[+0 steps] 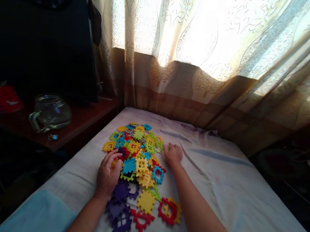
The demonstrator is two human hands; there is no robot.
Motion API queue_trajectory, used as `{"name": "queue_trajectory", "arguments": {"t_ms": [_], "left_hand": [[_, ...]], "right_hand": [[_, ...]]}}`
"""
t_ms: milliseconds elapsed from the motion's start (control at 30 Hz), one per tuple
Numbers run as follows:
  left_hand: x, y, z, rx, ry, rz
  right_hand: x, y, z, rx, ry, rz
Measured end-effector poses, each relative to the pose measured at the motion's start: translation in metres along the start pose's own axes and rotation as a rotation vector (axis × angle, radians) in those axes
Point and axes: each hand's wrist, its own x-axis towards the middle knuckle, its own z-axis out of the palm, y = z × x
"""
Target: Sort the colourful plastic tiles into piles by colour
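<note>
A heap of toothed plastic pieces in yellow, blue, green, red and purple lies on the white sheet, with a flat blue piece (128, 165) near its middle. My left hand (108, 173) rests at the heap's left side, fingers curled over its edge by a dark purple piece and an orange one; what the fingers hold, if anything, is hidden. At the upper right edge of the heap, my right hand (173, 155) touches the sheet beside green pieces, its fingers apart. Purple pieces (121, 191), a yellow square (146, 201) and red pieces (142, 220) lie nearer to me.
The white sheet (221, 179) covers a bed-like surface, with a light blue cloth (43, 215) at the lower left. On the dark red table (84, 123) stand a glass jug (52, 111), a red container (0, 98) and a large black screen (38, 46). Curtains (177, 80) hang behind.
</note>
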Motion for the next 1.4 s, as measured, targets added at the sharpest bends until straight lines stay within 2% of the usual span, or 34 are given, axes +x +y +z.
{"name": "queue_trajectory", "arguments": {"t_ms": [100,200,267,333,433,500,567,633,700,767,833,967,1100,1267,1400], "left_hand": [[0.0,-0.003,-0.001,-0.016,0.003,-0.02],[0.002,-0.006,-0.003,-0.018,0.02,-0.027],[0.004,-0.007,-0.005,0.0,0.029,-0.008],[0.006,-0.005,-0.007,0.017,0.043,0.021],[0.005,0.011,-0.009,0.061,0.018,0.133],[-0.005,0.03,-0.008,0.13,-0.088,0.257],[-0.025,0.05,-0.006,0.207,-0.262,0.377],[-0.049,0.066,-0.003,0.257,-0.444,0.479],[-0.07,0.072,-0.001,0.305,-0.553,0.543],[-0.081,0.072,-0.002,0.349,-0.594,0.562],[-0.079,0.071,-0.007,0.393,-0.564,0.549],[-0.05,0.073,-0.025,0.338,-0.525,0.548],[-0.002,0.064,-0.043,0.309,-0.509,0.461],[0.067,0.014,-0.058,0.399,-0.386,0.209],[0.104,-0.029,-0.066,0.505,-0.293,0.014]], "right_hand": [[-0.015,-0.026,0.019,0.06,-0.074,-0.143],[-0.031,-0.036,0.018,0.132,-0.105,-0.238],[-0.047,-0.024,0.004,0.228,-0.084,-0.278],[-0.073,-0.001,-0.013,0.336,-0.035,-0.29],[-0.123,0.031,-0.029,0.379,0.04,-0.224],[-0.153,0.04,-0.027,0.379,0.093,-0.14],[-0.173,0.036,-0.019,0.413,0.116,-0.1],[-0.18,0.023,-0.011,0.475,0.097,-0.074],[-0.177,0.007,-0.007,0.556,0.038,-0.062],[-0.169,-0.007,-0.006,0.643,-0.027,-0.079],[-0.163,-0.014,-0.007,0.716,-0.049,-0.107],[-0.158,-0.003,-0.011,0.753,0.042,-0.066],[-0.156,0.043,-0.028,0.665,0.175,-0.003],[-0.145,0.112,-0.062,0.548,0.281,0.138],[-0.138,0.139,-0.08,0.571,0.373,0.261]]}}
